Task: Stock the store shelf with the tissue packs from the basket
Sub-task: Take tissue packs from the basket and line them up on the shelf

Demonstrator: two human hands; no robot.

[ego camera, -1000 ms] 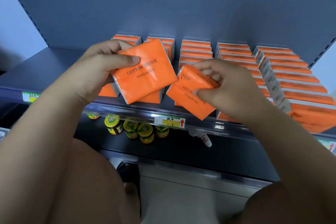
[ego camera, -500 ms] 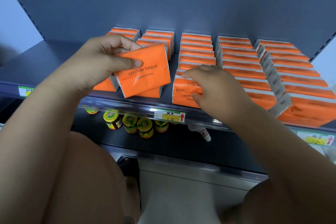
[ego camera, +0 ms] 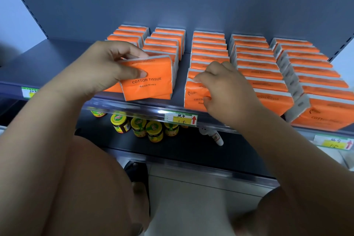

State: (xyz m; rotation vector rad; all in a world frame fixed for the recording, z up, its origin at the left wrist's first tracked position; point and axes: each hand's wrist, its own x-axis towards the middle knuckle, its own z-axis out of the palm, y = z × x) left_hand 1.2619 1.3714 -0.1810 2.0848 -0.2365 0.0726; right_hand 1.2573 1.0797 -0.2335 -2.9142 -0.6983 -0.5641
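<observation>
Head view: left hand (ego camera: 107, 69) pinches tissue pack (ego camera: 153, 82) (print: COTTON TISSUE); right hand (ego camera: 228, 90) grips shelf-front pack (ego camera: 192, 95).

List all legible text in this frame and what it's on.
"COTTON TISSUE": orange plastic-wrapped tissue pack gripped by the left hand; smaller line below unreadable.
"COTTO": front orange pack under the right hand, rest covered.
"纸巾": yellow shelf-edge price tag with red arrow; number unclear.
Yellow-lidded jar labels: blurred.

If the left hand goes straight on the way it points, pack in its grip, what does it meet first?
Probably the row of tissue packs standing just behind the held tissue pack; the left hand aims it at them. Depth is unclear: they may already touch.
</observation>
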